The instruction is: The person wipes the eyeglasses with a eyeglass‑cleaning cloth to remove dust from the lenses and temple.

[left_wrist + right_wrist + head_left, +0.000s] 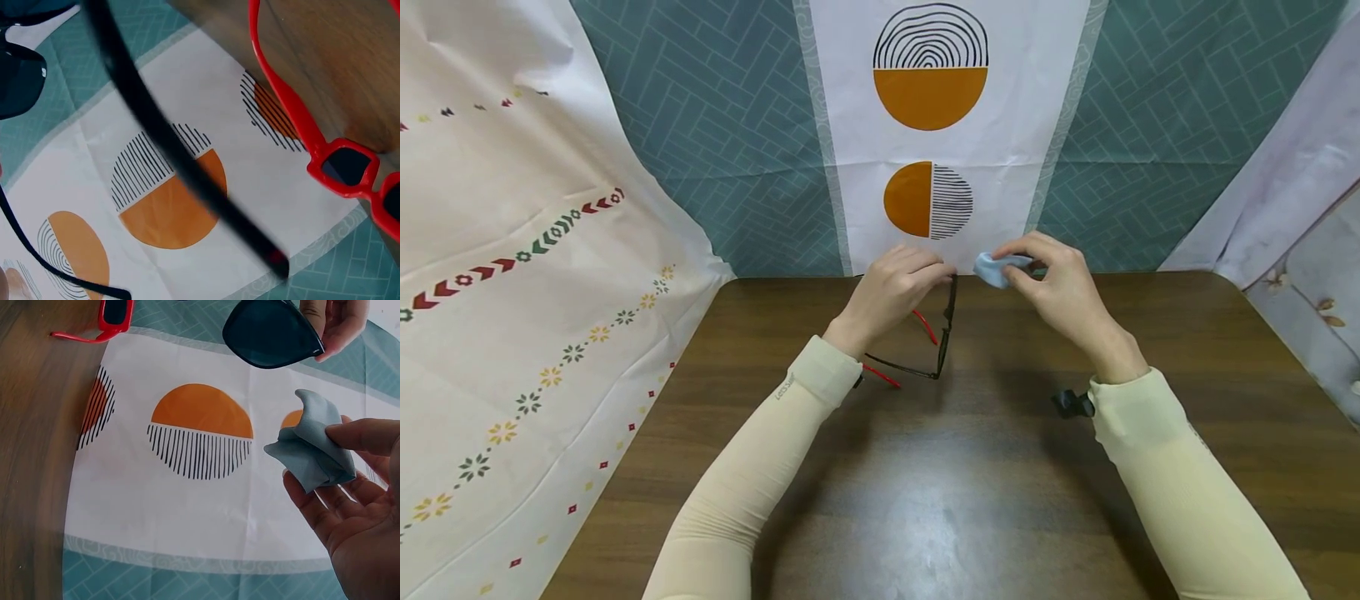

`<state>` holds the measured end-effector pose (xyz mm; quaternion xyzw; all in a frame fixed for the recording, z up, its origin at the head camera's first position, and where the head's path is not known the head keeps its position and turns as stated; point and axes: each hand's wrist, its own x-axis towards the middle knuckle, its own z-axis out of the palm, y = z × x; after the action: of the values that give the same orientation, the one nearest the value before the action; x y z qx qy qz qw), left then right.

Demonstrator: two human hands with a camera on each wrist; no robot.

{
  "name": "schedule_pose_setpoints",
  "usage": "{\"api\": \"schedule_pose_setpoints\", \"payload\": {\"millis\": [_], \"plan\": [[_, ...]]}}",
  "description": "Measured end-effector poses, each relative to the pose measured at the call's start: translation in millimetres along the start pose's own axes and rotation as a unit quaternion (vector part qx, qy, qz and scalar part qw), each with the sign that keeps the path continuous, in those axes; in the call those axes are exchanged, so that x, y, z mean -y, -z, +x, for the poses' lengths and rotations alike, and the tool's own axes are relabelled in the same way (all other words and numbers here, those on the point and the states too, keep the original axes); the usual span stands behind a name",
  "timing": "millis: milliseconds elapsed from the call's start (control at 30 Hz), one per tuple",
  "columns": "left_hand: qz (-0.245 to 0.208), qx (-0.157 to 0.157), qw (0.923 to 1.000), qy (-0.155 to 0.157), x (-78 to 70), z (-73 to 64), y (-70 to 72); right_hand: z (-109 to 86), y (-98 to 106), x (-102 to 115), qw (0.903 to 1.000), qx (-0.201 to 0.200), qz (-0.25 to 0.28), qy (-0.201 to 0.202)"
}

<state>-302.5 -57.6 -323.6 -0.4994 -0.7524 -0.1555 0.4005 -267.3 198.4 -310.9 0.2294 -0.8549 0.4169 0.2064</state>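
My left hand [895, 287] pinches a pair of black sunglasses [945, 337] by one end of the front, above the far part of the table. Their arms are unfolded; in the left wrist view a dark arm [178, 150] crosses the picture, and the right wrist view shows a dark lens [269, 334]. Just to the right, my right hand [1063, 292] holds a crumpled light blue cloth [319, 444] between thumb and fingers, apart from the lens. Red sunglasses [342, 167] lie on the table beneath the left hand, partly hidden in the head view.
The brown wooden table [940, 500] ends at a teal and white patterned cloth [1000, 192] hanging behind it. A cream fabric [550, 333] with printed motifs hangs along the left side. Pale floral fabric [1292, 275] is on the right.
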Motion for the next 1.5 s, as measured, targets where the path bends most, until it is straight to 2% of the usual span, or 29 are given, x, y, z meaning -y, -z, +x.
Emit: {"api": "schedule_pose_setpoints", "payload": {"millis": [133, 300, 633, 933, 1133, 1333, 1500], "plan": [[-0.002, -0.01, 0.9998, 0.017, -1.9, -3.0, 0.2, -0.7, -0.2, 1.9, 1.0, -0.002, 0.002, 0.006], [0.007, -0.043, 0.9984, 0.037, -3.6, -7.1, -2.8, -2.4, -0.9, 6.2, 0.9998, -0.011, 0.01, 0.016], [-0.024, -0.073, 0.9934, 0.085, -6.3, -13.3, -10.4, -4.4, -8.0, 18.0, 0.9975, -0.031, 0.029, 0.056], [-0.062, -0.091, 0.9847, 0.135, -11.3, -17.9, -15.9, -9.2, -22.1, 21.6, 0.9891, -0.073, 0.032, 0.124], [-0.078, -0.108, 0.9784, 0.158, -15.6, -19.5, -18.7, -12.9, -34.6, 22.1, 0.982, -0.094, 0.019, 0.163], [-0.088, -0.12, 0.9733, 0.175, -19.5, -23.0, -19.7, -17.7, -43.8, 25.5, 0.9771, -0.078, -0.016, 0.197], [-0.089, -0.121, 0.9706, 0.188, -21.6, -27.3, -19.8, -21.2, -48.7, 28.9, 0.9766, -0.061, -0.027, 0.205]]}}
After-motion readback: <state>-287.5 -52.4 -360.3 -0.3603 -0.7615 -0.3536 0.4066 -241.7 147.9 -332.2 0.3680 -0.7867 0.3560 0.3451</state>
